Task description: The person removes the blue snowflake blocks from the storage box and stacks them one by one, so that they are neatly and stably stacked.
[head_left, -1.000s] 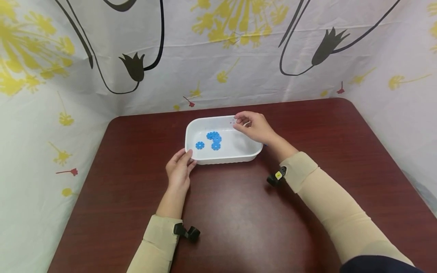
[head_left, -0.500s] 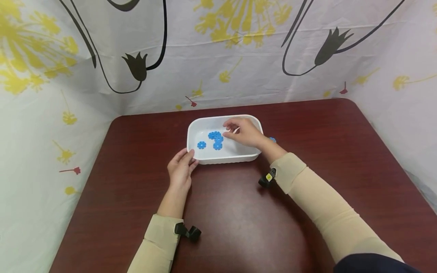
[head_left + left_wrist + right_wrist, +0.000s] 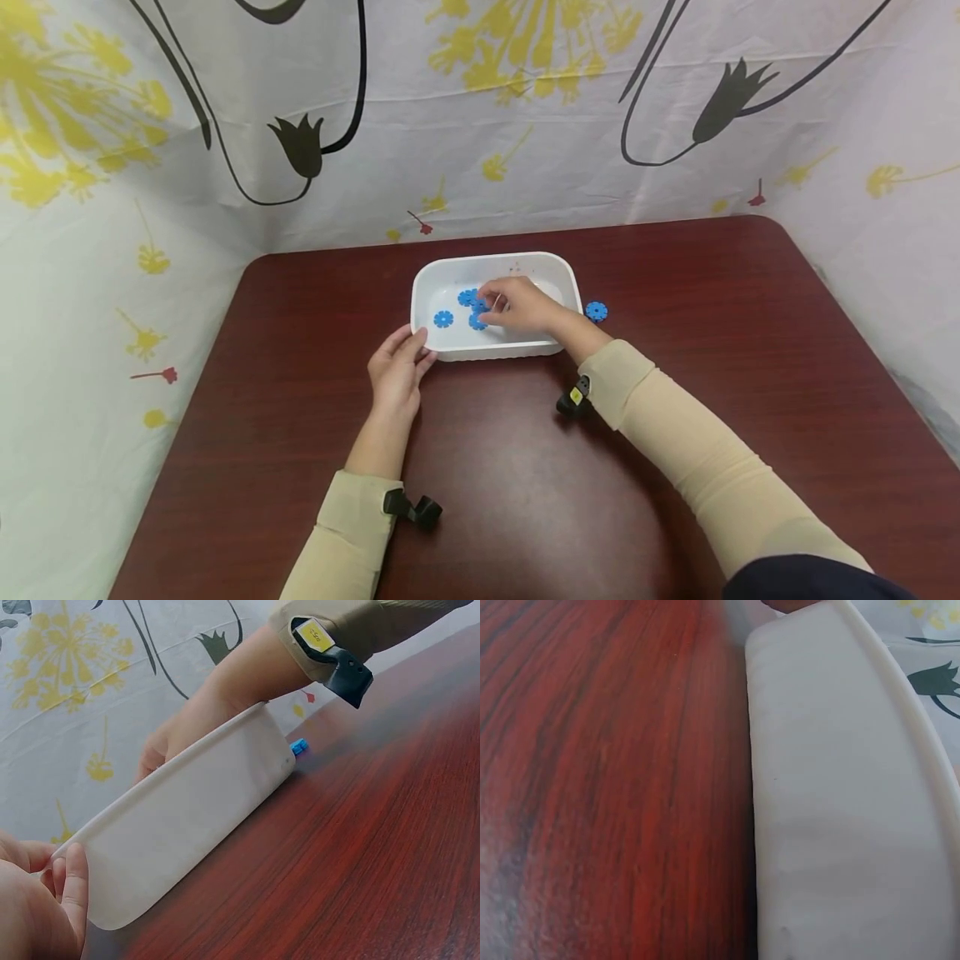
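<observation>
A white plastic tray [image 3: 495,348] with rounded corners stands on the table; its outer wall [image 3: 187,817] fills the middle of the left wrist view. My left hand [image 3: 393,375] pinches the rim at the near left corner, thumb on top. Inside the tray, my right hand [image 3: 525,307] is at a cluster of blue notched plastic discs [image 3: 467,297], its curved fingers and thumb apart and partly covering them. A single blue disc [image 3: 443,319] lies left of the cluster. The right wrist view shows mainly the tray's side [image 3: 840,787], so the right fingertips are hidden there.
Another blue disc [image 3: 596,312] lies on the dark red wooden table [image 3: 510,467], just outside the tray's right end. A white cloth [image 3: 390,100] with printed flowers hangs behind and beside the table.
My right hand has moved left and down, from above the tray's far right part to the disc cluster. The disc outside the tray is now uncovered. My left hand keeps its hold.
</observation>
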A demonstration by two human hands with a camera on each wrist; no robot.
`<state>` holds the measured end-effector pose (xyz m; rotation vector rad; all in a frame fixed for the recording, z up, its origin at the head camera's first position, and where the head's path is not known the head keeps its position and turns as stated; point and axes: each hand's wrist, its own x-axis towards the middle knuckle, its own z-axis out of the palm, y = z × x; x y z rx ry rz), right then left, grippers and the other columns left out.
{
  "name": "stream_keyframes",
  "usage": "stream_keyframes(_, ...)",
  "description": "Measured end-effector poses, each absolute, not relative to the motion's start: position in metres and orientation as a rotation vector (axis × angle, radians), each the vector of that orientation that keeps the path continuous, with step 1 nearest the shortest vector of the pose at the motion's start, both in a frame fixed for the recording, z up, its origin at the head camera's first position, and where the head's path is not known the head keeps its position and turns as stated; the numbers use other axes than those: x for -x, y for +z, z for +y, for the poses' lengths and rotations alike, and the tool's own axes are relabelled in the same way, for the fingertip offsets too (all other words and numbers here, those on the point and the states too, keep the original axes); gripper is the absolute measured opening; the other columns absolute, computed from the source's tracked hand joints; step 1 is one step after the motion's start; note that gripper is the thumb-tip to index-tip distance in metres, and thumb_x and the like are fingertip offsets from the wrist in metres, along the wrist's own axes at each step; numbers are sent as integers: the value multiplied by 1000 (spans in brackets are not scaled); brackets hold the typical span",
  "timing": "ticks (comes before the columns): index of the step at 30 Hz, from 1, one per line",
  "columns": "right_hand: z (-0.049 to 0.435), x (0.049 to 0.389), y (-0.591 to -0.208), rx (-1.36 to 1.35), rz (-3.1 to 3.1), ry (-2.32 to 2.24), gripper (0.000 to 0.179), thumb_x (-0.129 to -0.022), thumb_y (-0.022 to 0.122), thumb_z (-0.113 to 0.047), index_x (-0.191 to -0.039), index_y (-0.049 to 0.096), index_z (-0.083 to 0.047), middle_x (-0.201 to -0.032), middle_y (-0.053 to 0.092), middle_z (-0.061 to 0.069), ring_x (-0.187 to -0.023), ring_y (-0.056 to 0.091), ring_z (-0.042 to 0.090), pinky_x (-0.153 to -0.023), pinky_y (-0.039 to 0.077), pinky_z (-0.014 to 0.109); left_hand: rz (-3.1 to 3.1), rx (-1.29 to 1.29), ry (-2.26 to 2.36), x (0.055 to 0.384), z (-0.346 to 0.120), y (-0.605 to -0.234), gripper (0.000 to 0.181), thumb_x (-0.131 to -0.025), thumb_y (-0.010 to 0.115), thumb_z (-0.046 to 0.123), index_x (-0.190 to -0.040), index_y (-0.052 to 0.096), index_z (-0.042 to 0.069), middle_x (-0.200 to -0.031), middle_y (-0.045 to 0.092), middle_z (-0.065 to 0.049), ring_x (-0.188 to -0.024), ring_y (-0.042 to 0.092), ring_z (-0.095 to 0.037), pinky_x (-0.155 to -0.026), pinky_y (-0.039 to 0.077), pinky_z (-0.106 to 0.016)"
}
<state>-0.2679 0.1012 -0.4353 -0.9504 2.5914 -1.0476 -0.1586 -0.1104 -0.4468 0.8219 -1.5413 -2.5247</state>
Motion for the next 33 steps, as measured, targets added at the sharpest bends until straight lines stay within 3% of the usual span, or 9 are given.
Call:
stream_keyframes(9, 103, 269, -442, 1000, 2549, -907, 23, -90, 78, -13, -110, 72, -2, -88, 66, 4, -84, 60, 18, -80, 53, 33, -1528, -821, -2532, 158, -110, -446, 40, -93, 75, 8, -130, 63, 0, -95, 66, -7, -86, 63, -20, -79, 63, -28)
stream_keyframes(19, 102, 269, -443, 1088, 2546, -819, 17, -91, 77, -13, -106, 75, -6, -87, 63, 4, -82, 56, 19, -78, 51, 34, -1514, -813, -2535, 158, -110, -448, 38, -93, 74, 6, -129, 63, -1, -91, 67, -6, -83, 63, -19, -77, 63, -27)
stream_keyframes(25, 103, 268, -443, 1044, 2571, -803, 11, -89, 78, -12, -97, 72, -7, -87, 61, 5, -83, 54, 19, -77, 50, 34, -1514, -808, -2533, 158, -110, -447, 37, -92, 74, 6, -128, 63, -1, -91, 67, -7, -82, 63, -19, -76, 63, -27)
stream_keyframes(33, 102, 267, -441, 1008, 2580, -791, 27, -89, 78, -12, -112, 69, 0, -94, 62, 9, -86, 57, 22, -82, 53, 36, -1512, -809, -2534, 159, -111, -448, 35, -93, 74, 5, -126, 64, 0, -94, 67, -8, -81, 63, -18, -77, 64, -28)
